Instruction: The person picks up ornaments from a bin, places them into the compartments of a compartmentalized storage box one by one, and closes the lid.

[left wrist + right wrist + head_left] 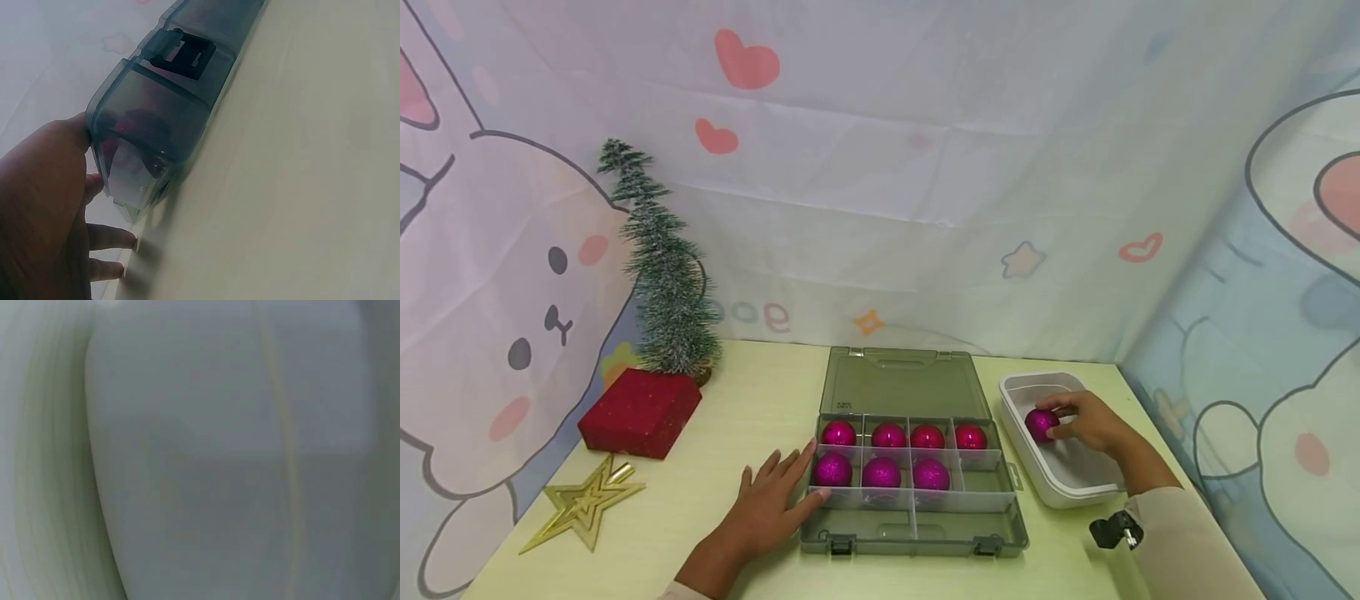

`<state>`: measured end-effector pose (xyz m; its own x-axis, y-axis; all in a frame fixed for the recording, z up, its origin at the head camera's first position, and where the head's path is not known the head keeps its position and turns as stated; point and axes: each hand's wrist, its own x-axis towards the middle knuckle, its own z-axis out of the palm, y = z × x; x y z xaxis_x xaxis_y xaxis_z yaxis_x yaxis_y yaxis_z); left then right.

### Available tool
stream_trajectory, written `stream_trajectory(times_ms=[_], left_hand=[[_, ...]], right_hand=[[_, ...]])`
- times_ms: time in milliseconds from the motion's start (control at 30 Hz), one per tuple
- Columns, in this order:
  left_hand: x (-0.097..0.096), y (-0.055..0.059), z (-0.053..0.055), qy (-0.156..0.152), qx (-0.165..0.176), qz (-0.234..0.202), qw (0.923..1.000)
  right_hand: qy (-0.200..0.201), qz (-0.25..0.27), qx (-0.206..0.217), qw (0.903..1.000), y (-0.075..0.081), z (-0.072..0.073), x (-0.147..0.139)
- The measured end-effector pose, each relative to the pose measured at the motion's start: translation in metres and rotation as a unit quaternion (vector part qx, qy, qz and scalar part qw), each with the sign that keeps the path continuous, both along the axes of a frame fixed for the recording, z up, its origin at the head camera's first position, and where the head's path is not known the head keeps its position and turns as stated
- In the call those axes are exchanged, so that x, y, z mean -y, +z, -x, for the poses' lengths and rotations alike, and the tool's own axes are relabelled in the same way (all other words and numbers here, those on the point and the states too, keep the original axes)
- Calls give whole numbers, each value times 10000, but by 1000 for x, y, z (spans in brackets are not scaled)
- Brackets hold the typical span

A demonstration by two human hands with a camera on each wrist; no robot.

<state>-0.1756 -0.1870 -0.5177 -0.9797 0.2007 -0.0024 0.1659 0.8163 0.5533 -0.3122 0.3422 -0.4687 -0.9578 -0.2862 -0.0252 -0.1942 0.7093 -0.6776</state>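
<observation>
A glittery purple Christmas ball is pinched between the thumb and fingers of my right hand, over the white plastic bin. My left hand touches the left edge of a clear grey compartment box with fairly straight fingers; the left wrist view also shows this hand against the box's corner. Several shiny magenta-to-red balls fill the box's back row. Three glittery purple balls sit in the middle row. The right wrist view is a blurred close-up of a pale grey surface, without the hand.
The box's lid lies open toward the back wall. At left stand a small frosted Christmas tree and a red block. A gold star topper lies in front of them. A printed cloth hangs behind the table.
</observation>
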Motion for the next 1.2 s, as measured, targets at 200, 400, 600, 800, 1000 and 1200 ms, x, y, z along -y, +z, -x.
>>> stream_trajectory(times_ms=[200, 400, 600, 800, 1000, 1200], left_hand=[[0, -1, 0, -20, -2, -17, 10000], [0, 0, 1, -42, 45, -63, 10000], [0, 0, 0, -18, 52, -48, 10000], [1, -1, 0, -9, 57, -28, 10000], [1, -1, 0, -26, 46, -45, 10000], [1, -1, 0, -39, 19, -41, 10000]], right_hand=[[158, -83, -176, 9997, 1, -2, -2], [323, 218, -462, 9982, 2, -7, -9], [195, 311, -776, 9963, 4, -18, -9], [-143, 301, -1127, 9931, 12, -32, -8], [-494, 275, -1416, 9883, 18, -45, -8], [-545, 528, -1710, 9823, 26, -55, -8]])
